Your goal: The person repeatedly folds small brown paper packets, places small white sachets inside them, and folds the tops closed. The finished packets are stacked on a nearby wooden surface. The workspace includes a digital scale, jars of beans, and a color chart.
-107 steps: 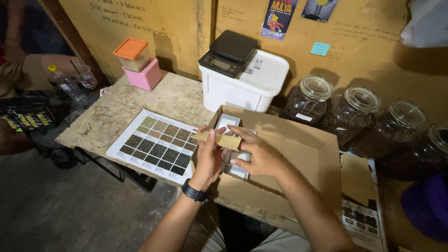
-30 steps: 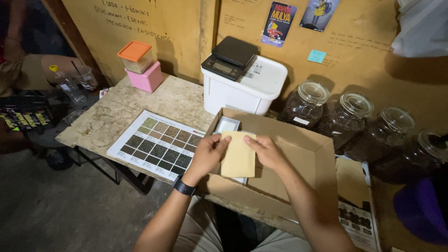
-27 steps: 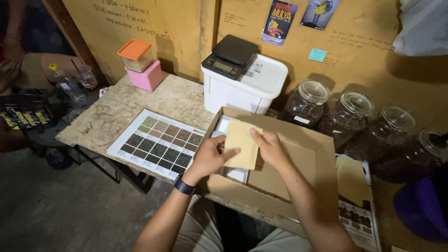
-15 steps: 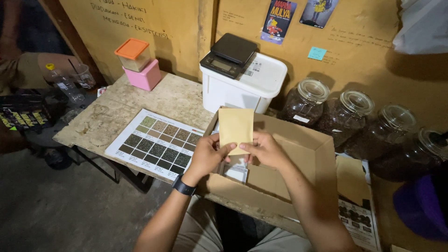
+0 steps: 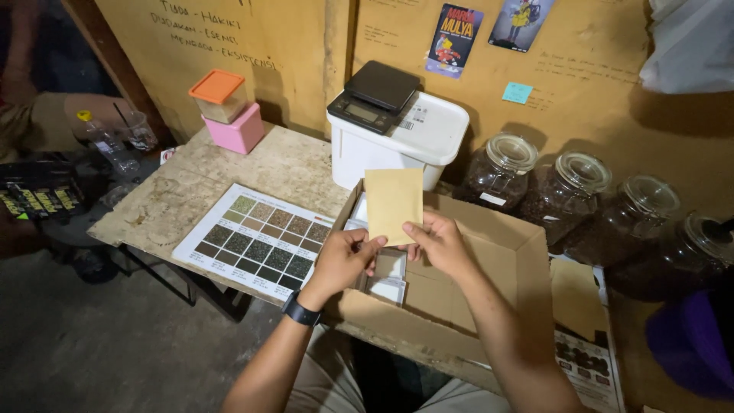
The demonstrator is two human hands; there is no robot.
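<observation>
A flat tan paper pouch (image 5: 393, 202) stands upright above an open cardboard box (image 5: 489, 306). My left hand (image 5: 344, 260) and my right hand (image 5: 437, 243) both pinch its bottom edge. A dark watch sits on my left wrist. Inside the box, below my hands, lie white-edged packets (image 5: 388, 277) in a row along the left wall.
A printed chart of dark colour swatches (image 5: 260, 239) lies on the stone-topped table (image 5: 191, 200). A black scale (image 5: 375, 93) sits on a white tub (image 5: 428, 138). Pink and orange-lidded containers (image 5: 226, 108) stand at the back left. Glass jars of dark beans (image 5: 566, 191) line the right.
The pouch, first held folded low over the box, was turned flat and then raised upright. Both hands now hold it by its lower edge.
</observation>
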